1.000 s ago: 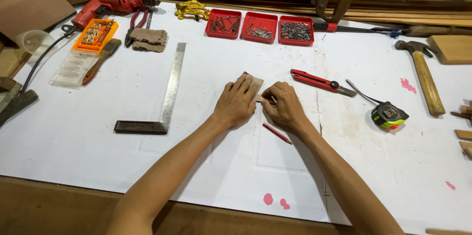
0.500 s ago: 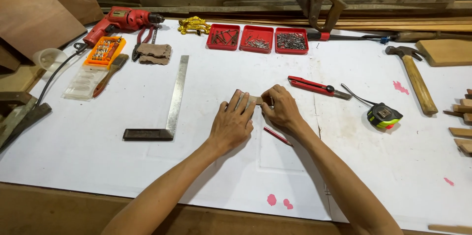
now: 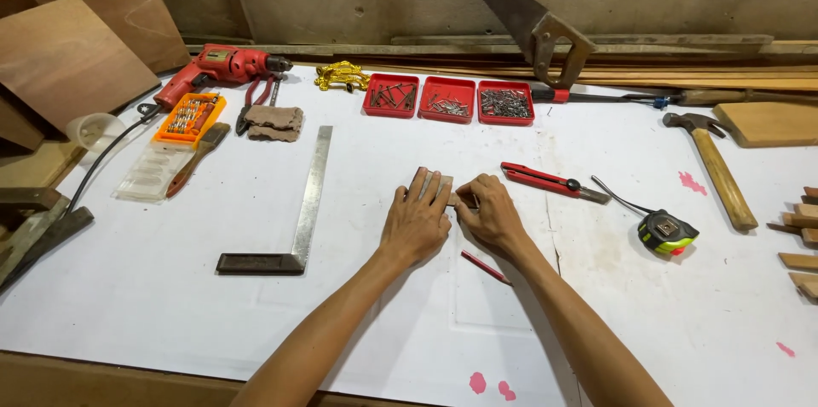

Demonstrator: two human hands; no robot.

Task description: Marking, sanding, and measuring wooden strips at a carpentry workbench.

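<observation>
At frame centre we found the left hand (image 3: 417, 221) pressed flat on a brown sandpaper sheet (image 3: 432, 183), while the right hand (image 3: 490, 216), touching from the right, pinched a small wooden piece (image 3: 464, 199) lying left-to-right at its edge.

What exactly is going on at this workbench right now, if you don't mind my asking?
A person presses the left hand flat on a brown sheet, perhaps sandpaper, on the white bench top. The right hand pinches a small wooden piece at its edge. A red pencil lies below the hands, a try square to their left.
</observation>
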